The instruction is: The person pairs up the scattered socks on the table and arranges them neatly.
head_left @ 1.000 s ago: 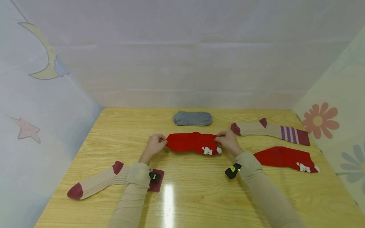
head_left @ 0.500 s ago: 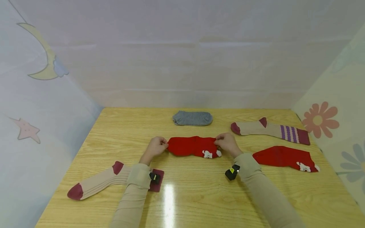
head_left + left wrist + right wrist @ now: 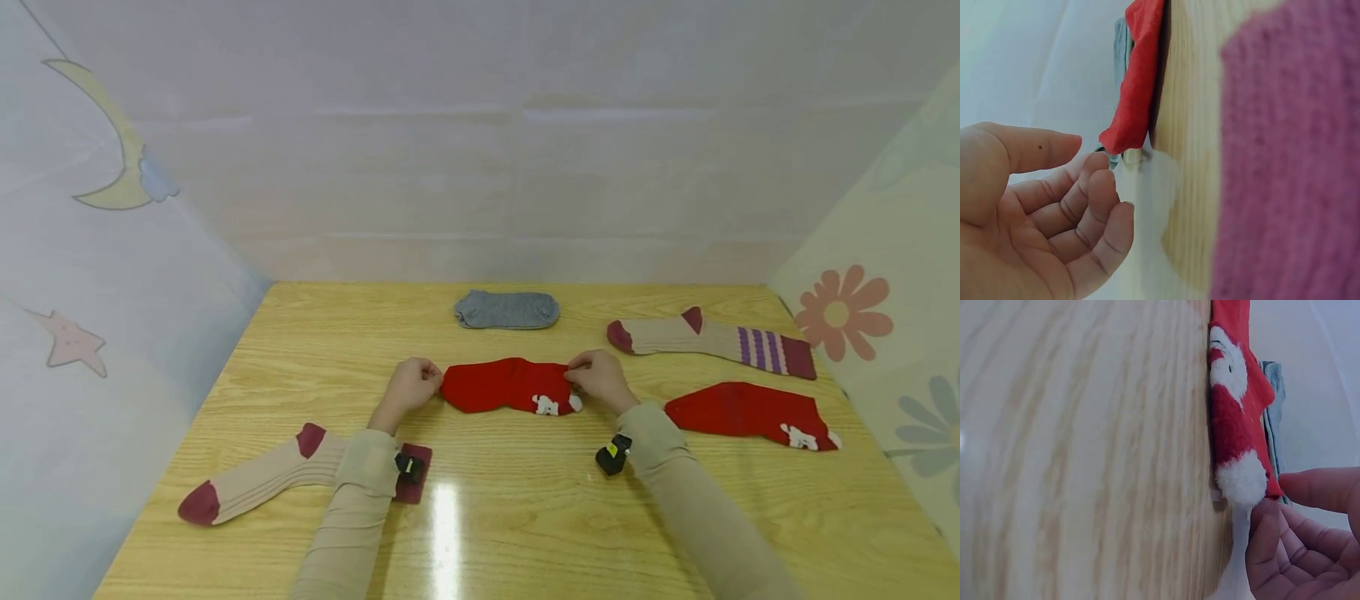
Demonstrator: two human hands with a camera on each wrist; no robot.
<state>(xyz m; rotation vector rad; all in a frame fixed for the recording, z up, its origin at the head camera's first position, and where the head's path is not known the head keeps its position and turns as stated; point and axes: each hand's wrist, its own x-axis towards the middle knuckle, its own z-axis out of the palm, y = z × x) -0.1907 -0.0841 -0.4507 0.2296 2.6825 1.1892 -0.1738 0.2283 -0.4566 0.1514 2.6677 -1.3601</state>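
Note:
A red sock (image 3: 487,385) with a white animal face and a white pompom lies flat in the middle of the table. At its left end is my left hand (image 3: 416,383). In the left wrist view the thumb (image 3: 1054,147) stands apart from the loosely bent fingers, right beside the sock's tip, with no cloth between them. My right hand (image 3: 603,379) pinches the corner by the pompom (image 3: 1242,480) between thumb and fingertips, as the right wrist view shows. A matching red sock (image 3: 750,410) lies to the right, its left end close to the right sleeve.
Folded grey socks (image 3: 507,310) lie behind the red sock. A beige sock (image 3: 675,336) with purple stripes rests at the back right. Another beige sock (image 3: 262,479) lies front left, partly covered by the left sleeve. Fabric walls (image 3: 510,167) surround the wooden table (image 3: 525,517).
The red sock has come down a little toward me and now lies flat on the table. My left fingers have parted from its tip; the right hand stays at its corner.

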